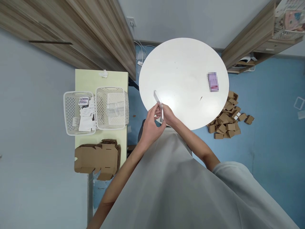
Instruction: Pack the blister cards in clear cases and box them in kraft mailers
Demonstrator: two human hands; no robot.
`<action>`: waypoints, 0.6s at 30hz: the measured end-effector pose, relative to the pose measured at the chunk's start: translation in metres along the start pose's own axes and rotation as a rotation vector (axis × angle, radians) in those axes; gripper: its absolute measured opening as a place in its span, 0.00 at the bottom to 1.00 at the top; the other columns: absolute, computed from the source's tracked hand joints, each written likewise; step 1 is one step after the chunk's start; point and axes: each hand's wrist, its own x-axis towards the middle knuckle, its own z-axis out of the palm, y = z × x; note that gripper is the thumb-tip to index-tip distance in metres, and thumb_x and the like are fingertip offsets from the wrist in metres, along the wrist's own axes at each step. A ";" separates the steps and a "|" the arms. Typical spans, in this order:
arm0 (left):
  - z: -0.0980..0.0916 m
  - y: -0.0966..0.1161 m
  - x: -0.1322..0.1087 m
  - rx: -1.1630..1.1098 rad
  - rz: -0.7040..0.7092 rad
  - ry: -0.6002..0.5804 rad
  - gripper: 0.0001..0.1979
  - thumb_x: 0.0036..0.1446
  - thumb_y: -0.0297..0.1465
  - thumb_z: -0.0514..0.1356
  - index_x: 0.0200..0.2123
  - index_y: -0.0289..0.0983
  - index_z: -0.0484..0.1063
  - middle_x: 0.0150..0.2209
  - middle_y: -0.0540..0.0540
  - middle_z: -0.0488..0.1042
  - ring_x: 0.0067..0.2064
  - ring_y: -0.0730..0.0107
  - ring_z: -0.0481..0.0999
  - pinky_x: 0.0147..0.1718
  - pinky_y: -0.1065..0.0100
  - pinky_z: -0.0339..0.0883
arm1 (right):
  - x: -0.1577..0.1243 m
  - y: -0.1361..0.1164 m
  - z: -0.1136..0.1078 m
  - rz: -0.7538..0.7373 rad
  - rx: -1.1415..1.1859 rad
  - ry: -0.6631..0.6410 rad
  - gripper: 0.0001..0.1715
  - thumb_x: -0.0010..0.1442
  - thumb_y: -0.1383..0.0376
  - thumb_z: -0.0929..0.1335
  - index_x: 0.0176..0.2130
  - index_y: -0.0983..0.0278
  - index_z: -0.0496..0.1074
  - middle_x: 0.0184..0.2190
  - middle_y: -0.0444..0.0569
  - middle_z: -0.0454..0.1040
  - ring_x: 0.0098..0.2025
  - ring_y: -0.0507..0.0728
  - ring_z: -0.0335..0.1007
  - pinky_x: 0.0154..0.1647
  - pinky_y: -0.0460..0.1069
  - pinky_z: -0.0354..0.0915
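Over the near left edge of the round white table [183,60], both hands meet at a small clear plastic case [157,97]. It looks hinged, with its two halves angled apart. My left hand [152,125] has its fingers closed on the near left side of the case. From the other side, my right hand [168,114] grips the same case, and its fingertips are partly hidden behind it. Whether anything lies inside the case, I cannot tell. A purple item [213,81], blurred into blocks, lies toward the table's right side.
On a pale green side table [102,78] at left stand a white basket [66,111] of papers and packs and another white basket [100,92] holding clear plastic cases. Flat cardboard blanks [96,157] are stacked nearer. Small brown boxes [225,119] pile on the floor at right.
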 end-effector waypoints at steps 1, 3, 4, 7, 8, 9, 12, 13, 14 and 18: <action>-0.002 -0.004 0.001 -0.034 -0.011 -0.003 0.44 0.60 0.29 0.69 0.78 0.45 0.63 0.77 0.38 0.63 0.75 0.41 0.67 0.73 0.47 0.67 | -0.001 0.000 -0.001 -0.037 -0.016 0.035 0.35 0.65 0.32 0.72 0.33 0.57 0.66 0.26 0.41 0.67 0.29 0.54 0.66 0.27 0.48 0.66; -0.005 -0.011 0.005 -0.136 -0.058 -0.002 0.43 0.59 0.29 0.70 0.77 0.44 0.64 0.76 0.38 0.65 0.75 0.42 0.69 0.72 0.46 0.68 | -0.003 0.001 -0.004 -0.114 -0.062 0.112 0.34 0.65 0.33 0.73 0.33 0.58 0.68 0.26 0.41 0.68 0.27 0.52 0.64 0.27 0.47 0.63; -0.008 -0.014 0.007 -0.196 -0.092 0.010 0.42 0.60 0.31 0.70 0.76 0.44 0.65 0.75 0.37 0.67 0.74 0.42 0.70 0.72 0.46 0.68 | -0.004 0.001 -0.006 -0.146 -0.105 0.140 0.34 0.65 0.33 0.73 0.33 0.58 0.69 0.26 0.40 0.67 0.26 0.51 0.63 0.27 0.47 0.62; -0.017 -0.024 0.014 -0.369 -0.204 0.088 0.32 0.64 0.39 0.71 0.69 0.41 0.72 0.69 0.35 0.75 0.70 0.45 0.76 0.70 0.45 0.71 | -0.006 -0.001 -0.009 -0.241 -0.225 0.183 0.36 0.65 0.31 0.72 0.32 0.58 0.69 0.25 0.39 0.67 0.25 0.50 0.62 0.27 0.47 0.62; -0.021 -0.027 0.017 -0.421 -0.235 0.114 0.29 0.67 0.42 0.70 0.67 0.40 0.74 0.67 0.35 0.77 0.68 0.46 0.78 0.69 0.45 0.72 | -0.007 -0.002 -0.009 -0.272 -0.259 0.183 0.36 0.64 0.30 0.72 0.33 0.59 0.70 0.25 0.40 0.68 0.25 0.50 0.63 0.27 0.47 0.63; -0.025 -0.030 0.019 -0.470 -0.263 0.136 0.26 0.68 0.44 0.69 0.64 0.39 0.76 0.65 0.35 0.79 0.66 0.48 0.80 0.68 0.46 0.73 | -0.008 -0.004 -0.010 -0.303 -0.290 0.174 0.36 0.64 0.30 0.72 0.34 0.59 0.71 0.25 0.40 0.69 0.25 0.50 0.64 0.28 0.47 0.64; -0.036 -0.045 0.027 -0.609 -0.348 0.172 0.19 0.70 0.43 0.68 0.57 0.38 0.80 0.58 0.36 0.84 0.61 0.53 0.84 0.66 0.52 0.75 | -0.015 -0.007 -0.007 -0.381 -0.367 0.107 0.35 0.66 0.30 0.71 0.39 0.59 0.74 0.29 0.42 0.74 0.28 0.51 0.69 0.32 0.47 0.69; -0.039 -0.051 0.029 -0.654 -0.378 0.178 0.17 0.70 0.41 0.68 0.55 0.38 0.81 0.55 0.37 0.85 0.59 0.55 0.85 0.65 0.54 0.75 | -0.018 -0.008 -0.005 -0.398 -0.399 0.078 0.34 0.67 0.32 0.71 0.41 0.59 0.76 0.31 0.42 0.76 0.29 0.52 0.71 0.34 0.48 0.70; -0.041 -0.057 0.032 -0.700 -0.411 0.180 0.15 0.69 0.38 0.67 0.54 0.37 0.81 0.53 0.38 0.86 0.57 0.57 0.85 0.64 0.56 0.76 | -0.021 -0.008 -0.003 -0.413 -0.439 0.053 0.33 0.68 0.33 0.71 0.44 0.59 0.77 0.33 0.43 0.78 0.31 0.52 0.73 0.36 0.48 0.71; -0.041 -0.079 0.041 -0.837 -0.507 0.140 0.08 0.67 0.32 0.65 0.46 0.37 0.81 0.44 0.41 0.86 0.51 0.59 0.86 0.57 0.60 0.79 | -0.038 -0.006 0.013 -0.451 -0.680 -0.033 0.23 0.73 0.44 0.71 0.54 0.57 0.79 0.42 0.46 0.83 0.36 0.54 0.77 0.43 0.50 0.73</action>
